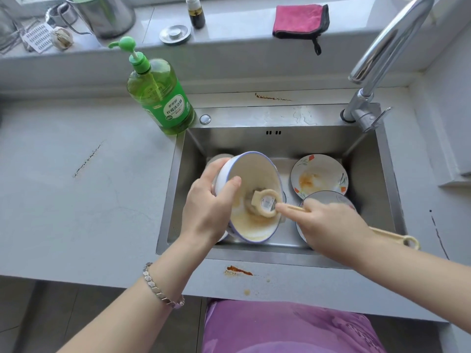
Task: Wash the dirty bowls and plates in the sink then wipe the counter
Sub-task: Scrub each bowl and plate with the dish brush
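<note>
Left hand (207, 200) grips tilted bowl (251, 179) by rim, thumb inside — held over sink (285, 142). Right hand (328, 220) curled round brush (265, 202) handle, brush head pressed inside bowl. Stained plate (319, 174) on sink floor behind right hand; soap bottle (159, 95) at sink's back-left corner.

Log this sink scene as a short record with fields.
left hand: grips the bowl by its rim, tilted over the sink
right hand: holds the brush, its head inside the bowl
bowl: soiled inside
plate: in sink, orange smear
soap: on counter, left of sink
cloth: pink, folded on the back ledge
stain: orange, on counter's front edge
</note>
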